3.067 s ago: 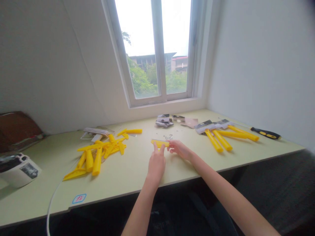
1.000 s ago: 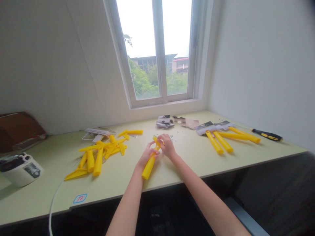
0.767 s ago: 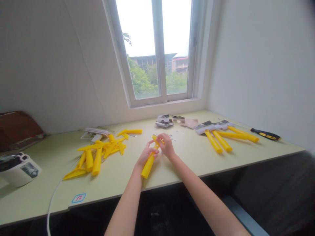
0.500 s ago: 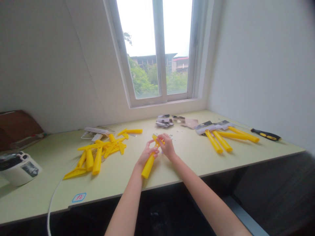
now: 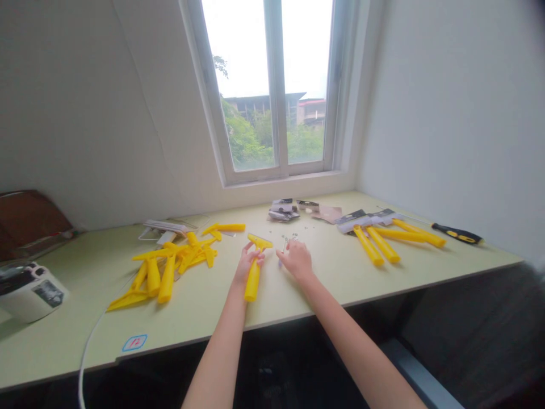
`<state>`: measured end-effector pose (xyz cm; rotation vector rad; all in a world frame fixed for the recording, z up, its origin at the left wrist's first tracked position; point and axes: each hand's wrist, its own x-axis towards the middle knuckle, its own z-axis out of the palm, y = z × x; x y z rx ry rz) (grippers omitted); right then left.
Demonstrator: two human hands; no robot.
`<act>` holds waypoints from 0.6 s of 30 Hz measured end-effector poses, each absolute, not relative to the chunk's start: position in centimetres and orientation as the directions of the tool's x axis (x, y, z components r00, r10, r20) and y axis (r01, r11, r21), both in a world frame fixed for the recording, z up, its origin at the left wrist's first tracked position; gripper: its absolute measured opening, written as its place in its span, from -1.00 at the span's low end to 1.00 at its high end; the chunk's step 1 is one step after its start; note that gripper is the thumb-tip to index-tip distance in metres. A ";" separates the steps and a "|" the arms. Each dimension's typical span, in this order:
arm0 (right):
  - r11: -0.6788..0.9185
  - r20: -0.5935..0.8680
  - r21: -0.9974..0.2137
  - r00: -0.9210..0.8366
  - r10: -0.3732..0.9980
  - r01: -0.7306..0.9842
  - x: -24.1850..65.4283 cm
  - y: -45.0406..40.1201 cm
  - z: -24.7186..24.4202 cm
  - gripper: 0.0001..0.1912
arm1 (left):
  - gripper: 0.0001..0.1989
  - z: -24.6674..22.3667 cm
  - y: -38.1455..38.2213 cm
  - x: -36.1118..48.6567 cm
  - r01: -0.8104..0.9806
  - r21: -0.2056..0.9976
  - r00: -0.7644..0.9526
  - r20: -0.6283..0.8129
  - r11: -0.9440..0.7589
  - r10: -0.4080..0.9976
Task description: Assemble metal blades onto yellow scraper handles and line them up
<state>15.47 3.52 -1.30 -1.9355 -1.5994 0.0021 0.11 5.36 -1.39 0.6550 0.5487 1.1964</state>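
Note:
My left hand [image 5: 247, 264] is closed round the neck of a yellow scraper [image 5: 253, 281], whose wide head points away from me and whose handle points toward me. To its right, my right hand [image 5: 297, 258] rests low over the table by a scatter of small metal parts [image 5: 293, 236]. Its fingers are bent and partly hidden behind the hand, so whether they hold anything cannot be made out. A thin tool with a purple end [image 5: 280, 263] lies beside the right thumb.
Yellow scraper parts [image 5: 168, 278] are heaped at left near a white mug [image 5: 32, 295]. Packets [image 5: 283, 209] lie at the back. On the right are packaged yellow-handled scrapers [image 5: 385, 244] and a black-yellow screwdriver [image 5: 457, 233]. The table's front edge [image 5: 281, 322] crosses below my hands.
My right hand has let go of the scraper head and moved right and down to the small parts. The scraper has turned more upright and shifted slightly left in my left hand.

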 end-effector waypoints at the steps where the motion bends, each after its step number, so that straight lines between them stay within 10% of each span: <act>1: -0.102 0.358 -0.424 0.270 0.894 0.900 15.3 3.4 -1.3 -0.62 | -0.29 -1.5 5.4 0.1 -0.665 0.712 0.273 -0.049 0.226 0.961; 11: -0.098 0.361 -0.285 0.202 0.911 0.953 14.7 3.1 -1.6 -0.72 | -0.31 -0.9 4.9 0.2 -0.655 0.722 0.245 -0.075 0.222 0.967; 18: -0.098 0.365 -0.418 0.266 0.892 0.903 15.4 3.3 -1.1 -0.72 | -0.33 -1.1 5.2 0.0 -0.643 0.731 0.249 -0.084 0.230 0.965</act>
